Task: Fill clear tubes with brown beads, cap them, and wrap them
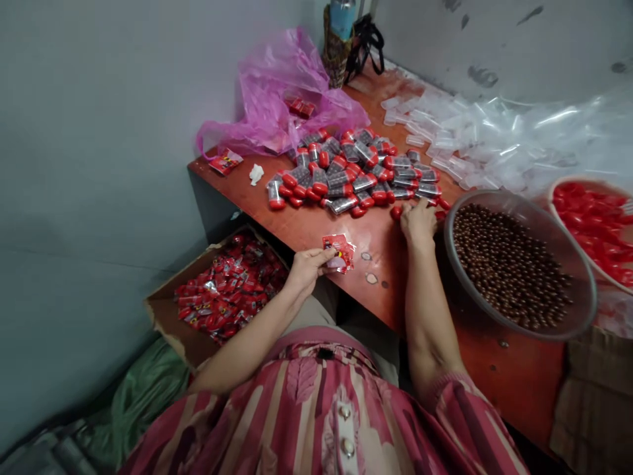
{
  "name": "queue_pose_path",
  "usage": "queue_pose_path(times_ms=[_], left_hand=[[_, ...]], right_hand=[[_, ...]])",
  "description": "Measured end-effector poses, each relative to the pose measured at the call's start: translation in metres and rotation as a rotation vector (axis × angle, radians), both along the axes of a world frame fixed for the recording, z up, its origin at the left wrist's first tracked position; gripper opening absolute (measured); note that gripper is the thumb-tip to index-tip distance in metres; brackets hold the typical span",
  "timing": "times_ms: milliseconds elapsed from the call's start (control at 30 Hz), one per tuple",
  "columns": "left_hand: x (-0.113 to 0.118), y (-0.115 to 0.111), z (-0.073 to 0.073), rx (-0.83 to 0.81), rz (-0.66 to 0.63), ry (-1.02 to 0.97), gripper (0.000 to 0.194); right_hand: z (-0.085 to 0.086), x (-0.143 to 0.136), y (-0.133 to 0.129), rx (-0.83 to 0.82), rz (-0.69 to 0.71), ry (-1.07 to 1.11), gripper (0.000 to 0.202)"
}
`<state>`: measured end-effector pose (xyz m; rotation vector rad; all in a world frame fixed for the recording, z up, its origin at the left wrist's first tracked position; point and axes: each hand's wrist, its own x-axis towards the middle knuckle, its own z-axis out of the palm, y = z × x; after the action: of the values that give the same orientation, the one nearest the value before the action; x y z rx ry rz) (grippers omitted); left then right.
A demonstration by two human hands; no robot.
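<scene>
My left hand [309, 267] pinches a small fan of red printed packets [339, 253] between thumb and fingers, over the table's near edge. At the near right end of a pile of clear red-capped tubes [341, 175], filled with dark beads, is my right hand [419, 221]. Its fingers curl down at the tabletop, and whatever they grip is hidden beneath them. Red pieces show on both sides of that hand. A cardboard box [158, 310] below my left arm holds many similar red packets [230, 287].
Right of my right arm stands a grey bowl [448, 241] of brown beads. Beyond it sit a tub of red caps [593, 224] and a heap of clear empty tubes [459, 132]. A pink plastic bag [277, 92] lies at the back left, near a wall [99, 132].
</scene>
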<state>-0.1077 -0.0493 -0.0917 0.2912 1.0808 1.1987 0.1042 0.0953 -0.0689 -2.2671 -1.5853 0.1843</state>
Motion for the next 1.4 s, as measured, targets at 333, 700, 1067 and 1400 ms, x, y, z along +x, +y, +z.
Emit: queue_pose_path(times_ms=[333,700,1067,1400], left_hand=[[-0.007,0.004,-0.001,-0.116,0.184,-0.212,0.023],[-0.002,0.001,0.0,-0.149,0.395,-0.323,0.019],[0.02,-0.003,0.009,-0.015,0.34,-0.352,0.027],[0.021,-0.009,0.016,0.177,0.097,-0.218,0.039]], right_hand=[[0.009,0.01,-0.07,-0.129,0.328,-0.08,0.01],[0.003,-0.014,-0.113,0.088,0.492,0.21,0.023],[-0.02,-0.069,-0.195,-0.061,0.494,0.783,0.032],[-0.023,-0.067,-0.188,-0.075,0.459,0.851,0.035]])
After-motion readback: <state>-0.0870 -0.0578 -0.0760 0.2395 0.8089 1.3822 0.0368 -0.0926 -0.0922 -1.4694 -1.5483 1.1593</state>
